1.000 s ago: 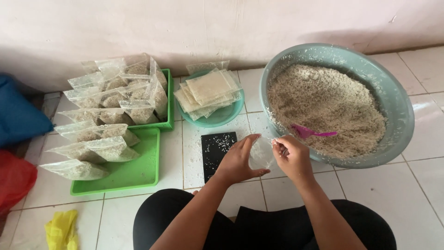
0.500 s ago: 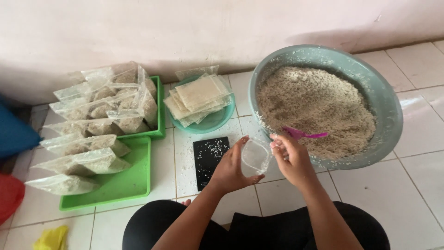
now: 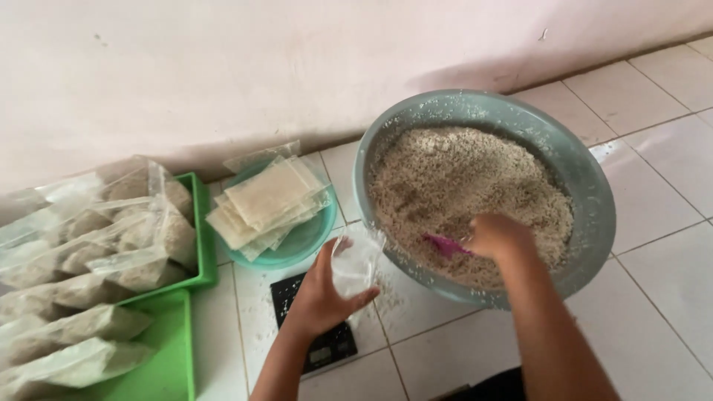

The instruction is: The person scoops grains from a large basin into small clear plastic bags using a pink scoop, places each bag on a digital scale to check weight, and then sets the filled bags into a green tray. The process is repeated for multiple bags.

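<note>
Floor: white tiles below a pale wall.
Left hand [image 3: 321, 297]: curled around a clear bag [image 3: 355, 261], just above a black scale [image 3: 316, 327].
Right hand [image 3: 499, 236]: closed on a pink scoop [image 3: 444, 245] in the grain basin [image 3: 594, 186].
Left of hands: filled bags [image 3: 96, 245] on green trays [image 3: 167, 371].

Two basins [image 3: 594, 193], two green trays [image 3: 167, 371], one scale [image 3: 327, 349].

Right hand [image 3: 496, 236] leaves the small clear bag [image 3: 355, 261] and now sits inside the grey-green basin [image 3: 587, 174], on the pink scoop [image 3: 444, 246] in the grain. Left hand [image 3: 323, 293] alone holds the bag, now beside the basin's near rim, above the black scale [image 3: 321, 343].
</note>
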